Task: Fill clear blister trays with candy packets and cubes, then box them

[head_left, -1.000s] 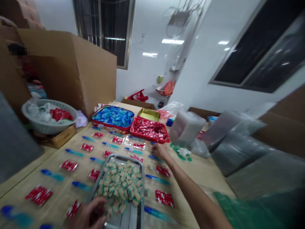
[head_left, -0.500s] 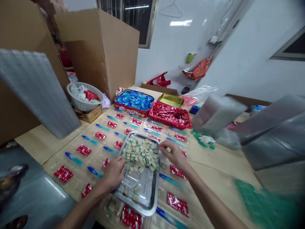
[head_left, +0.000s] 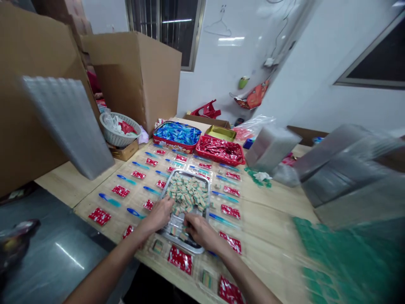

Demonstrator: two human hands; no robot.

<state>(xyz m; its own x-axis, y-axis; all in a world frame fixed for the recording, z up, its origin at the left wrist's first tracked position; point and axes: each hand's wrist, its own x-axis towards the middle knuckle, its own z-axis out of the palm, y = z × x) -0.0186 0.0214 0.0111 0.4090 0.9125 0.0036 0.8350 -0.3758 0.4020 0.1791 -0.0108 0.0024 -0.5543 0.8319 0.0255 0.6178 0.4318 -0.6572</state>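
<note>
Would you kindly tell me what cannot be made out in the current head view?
All in the head view:
Right hand: its curled fingers hide whether it holds anything.
Left hand: its own back hides what its fingertips touch.
Green material: blurred, cut off by the bottom edge.
Lowest red packet: bottom edge crops it.

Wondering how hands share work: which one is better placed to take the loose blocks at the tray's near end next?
Probably the right hand: it's over the tray, close to those loose blocks. The left hand is farther off, by the main pile.
</note>
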